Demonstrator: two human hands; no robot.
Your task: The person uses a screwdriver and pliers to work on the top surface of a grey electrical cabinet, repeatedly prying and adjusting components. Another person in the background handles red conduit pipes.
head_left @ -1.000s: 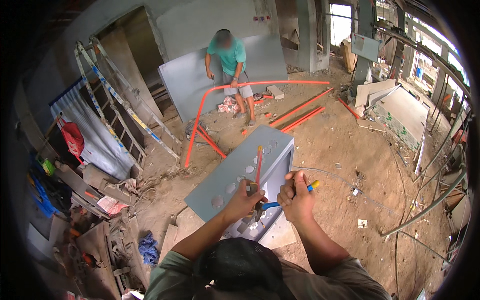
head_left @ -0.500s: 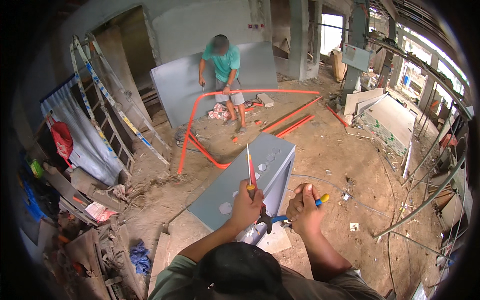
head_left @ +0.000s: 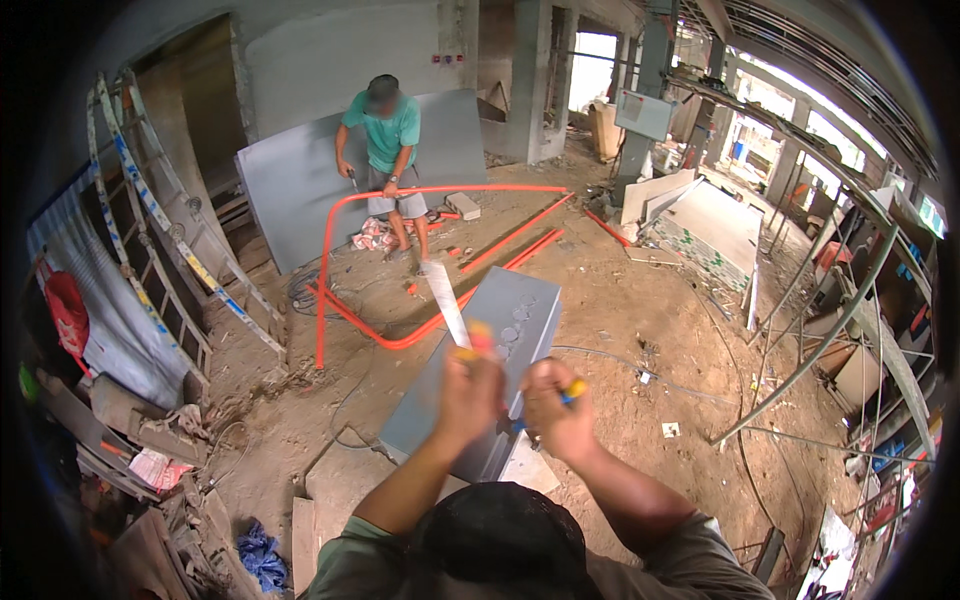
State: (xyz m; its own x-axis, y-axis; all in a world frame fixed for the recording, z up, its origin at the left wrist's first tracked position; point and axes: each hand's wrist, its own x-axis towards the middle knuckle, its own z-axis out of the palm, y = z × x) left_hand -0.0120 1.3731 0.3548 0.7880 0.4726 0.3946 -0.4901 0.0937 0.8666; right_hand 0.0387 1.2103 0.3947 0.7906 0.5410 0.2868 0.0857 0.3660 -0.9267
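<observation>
My left hand, smeared by motion, is closed round the red-and-yellow handle of what looks like a handsaw. Its flat, pale blade slants upward and away from me. My right hand grips pliers with blue-and-yellow handles; their jaws are largely hidden between my hands. Under both hands lies a long grey box with a row of round marks or cut-outs along its upper face. Its right side is paler.
Beyond the box, a co-worker holds a bent orange pipe and a small tool. A grey panel leans behind them. Ladders stand left, scrap boards lie near left, and metal poles cross the right.
My view has turned right, so the room shifts left in the picture. The saw blade has rolled from edge-on to flat side showing. My hands have come closer together.
</observation>
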